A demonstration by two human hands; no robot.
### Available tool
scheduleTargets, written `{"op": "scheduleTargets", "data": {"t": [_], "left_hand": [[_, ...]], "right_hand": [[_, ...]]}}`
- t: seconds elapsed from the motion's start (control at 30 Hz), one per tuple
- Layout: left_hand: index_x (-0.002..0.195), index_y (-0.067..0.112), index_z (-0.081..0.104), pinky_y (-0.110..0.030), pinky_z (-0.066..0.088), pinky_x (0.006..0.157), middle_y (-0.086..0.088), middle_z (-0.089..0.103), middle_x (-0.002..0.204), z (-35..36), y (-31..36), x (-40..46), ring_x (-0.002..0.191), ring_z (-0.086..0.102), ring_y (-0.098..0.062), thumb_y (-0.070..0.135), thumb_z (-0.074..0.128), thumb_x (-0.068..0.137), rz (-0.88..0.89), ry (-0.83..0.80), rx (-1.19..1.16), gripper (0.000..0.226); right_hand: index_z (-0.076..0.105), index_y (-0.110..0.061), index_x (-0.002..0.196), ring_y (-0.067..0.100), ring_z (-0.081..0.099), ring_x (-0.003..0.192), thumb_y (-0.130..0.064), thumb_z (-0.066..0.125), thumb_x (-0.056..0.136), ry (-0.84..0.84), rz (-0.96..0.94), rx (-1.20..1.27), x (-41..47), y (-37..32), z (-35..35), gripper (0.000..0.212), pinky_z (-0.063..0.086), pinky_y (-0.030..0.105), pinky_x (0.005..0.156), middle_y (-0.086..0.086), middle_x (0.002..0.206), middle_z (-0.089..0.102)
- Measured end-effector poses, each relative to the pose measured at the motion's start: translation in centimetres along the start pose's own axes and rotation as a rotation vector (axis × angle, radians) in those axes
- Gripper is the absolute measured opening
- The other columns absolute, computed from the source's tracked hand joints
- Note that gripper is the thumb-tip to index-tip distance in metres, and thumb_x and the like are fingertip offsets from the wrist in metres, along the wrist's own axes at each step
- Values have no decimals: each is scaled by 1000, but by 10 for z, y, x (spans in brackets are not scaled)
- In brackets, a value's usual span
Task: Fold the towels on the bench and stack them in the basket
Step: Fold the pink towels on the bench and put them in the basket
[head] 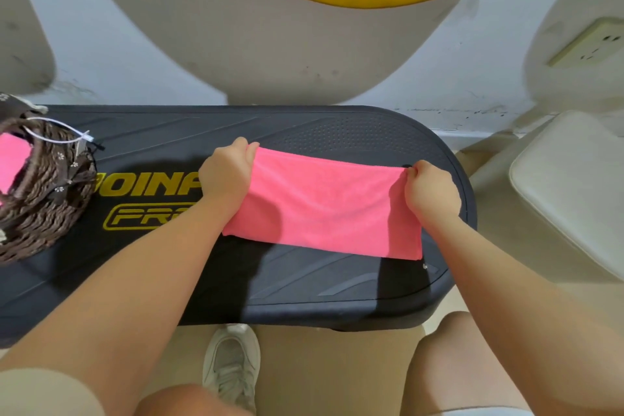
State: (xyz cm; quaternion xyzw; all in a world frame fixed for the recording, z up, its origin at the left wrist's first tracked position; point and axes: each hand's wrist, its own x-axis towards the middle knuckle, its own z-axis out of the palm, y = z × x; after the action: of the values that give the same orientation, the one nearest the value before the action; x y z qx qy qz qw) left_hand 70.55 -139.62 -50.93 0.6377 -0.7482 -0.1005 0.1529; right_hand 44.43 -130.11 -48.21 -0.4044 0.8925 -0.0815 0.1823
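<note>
Brown woven wicker basket (40, 192) at left end of black plastic bench (169, 267), pink cloth inside. Left hand (224, 172) pinches pink folded towel (324, 203) at far-left corner; right hand (432, 192) pinches far-right corner. Towel's long axis runs left-right along bench.

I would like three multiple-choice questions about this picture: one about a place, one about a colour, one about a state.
1. Where does the basket stand on the bench?
A. at its left end
B. at its right end
C. on the floor below it

2. What colour is the towel on the bench?
A. white
B. pink
C. blue

3. How is that towel held?
A. by no hand
B. by one hand only
C. by both hands

Answers:
1 A, the basket sits at the left end.
2 B, the cloth is pink.
3 C, the left hand and right hand each grip a far corner.
</note>
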Motion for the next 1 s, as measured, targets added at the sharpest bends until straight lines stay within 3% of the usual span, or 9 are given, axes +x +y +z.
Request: {"op": "scheduleTargets", "data": {"t": [0.07,0.13,0.2,0.33,0.4,0.5,0.7,0.9,1.0], "left_hand": [[92,0,51,-34,36,55,-19,58,81,-4,4,1,71,56,-35,31,40,95,46,62,74,33],[101,0,55,-38,42,67,-20,60,101,-6,12,-3,89,57,-37,29,42,87,203,174,106,34],[108,2,57,-39,41,86,-20,60,118,-1,25,-14,109,54,-34,23,46,83,433,214,22,35],[107,4,66,-49,47,92,-21,62,120,23,35,-53,111,60,-38,33,39,80,678,-128,108,48],[131,7,50,-48,26,106,-18,46,140,22,23,-63,128,45,-37,47,27,81,587,-319,181,68],[146,13,19,-36,3,114,-13,12,156,11,5,-63,144,12,-30,66,12,74,437,-370,182,90],[148,24,-1,-37,-5,116,-16,-14,155,8,15,-64,144,-9,-30,81,28,60,273,-470,185,109],[147,28,-9,-41,-1,117,-16,-16,155,-16,47,-54,144,-11,-31,80,48,67,234,-655,389,111],[148,28,-6,-43,-3,116,-12,-13,156,-15,68,-62,144,-7,-31,77,49,69,328,-675,411,108]], "right_hand": [[51,-5,106,37,53,97,-13,33,96,42,-63,-208,-5,-3,-3,22,41,37,74,18,108,56],[44,-6,130,38,40,124,-7,38,91,162,-189,-299,-9,-6,1,39,33,45,98,20,139,42],[45,-2,132,40,36,132,-8,42,84,240,-429,-164,-19,-19,11,48,29,48,108,22,144,39],[38,-5,140,34,30,140,-31,22,77,-103,-842,-80,-53,-45,51,70,23,47,115,17,150,33],[18,-15,149,23,11,147,-44,3,76,-201,-776,-176,-62,-38,62,79,8,43,119,5,158,13],[-1,-25,150,20,-5,147,-59,-10,71,-159,-622,-285,-56,-15,59,86,-4,40,118,-2,159,-5],[-8,-22,149,23,-8,147,-57,11,94,-141,-300,-305,-48,29,30,69,-1,45,118,0,159,-13],[27,-9,139,37,32,128,-20,43,94,-152,-132,-72,-55,15,5,49,37,50,98,17,145,28],[28,-7,135,40,39,121,-10,46,89,-150,15,139,-62,19,3,50,39,50,97,18,134,36]]}}
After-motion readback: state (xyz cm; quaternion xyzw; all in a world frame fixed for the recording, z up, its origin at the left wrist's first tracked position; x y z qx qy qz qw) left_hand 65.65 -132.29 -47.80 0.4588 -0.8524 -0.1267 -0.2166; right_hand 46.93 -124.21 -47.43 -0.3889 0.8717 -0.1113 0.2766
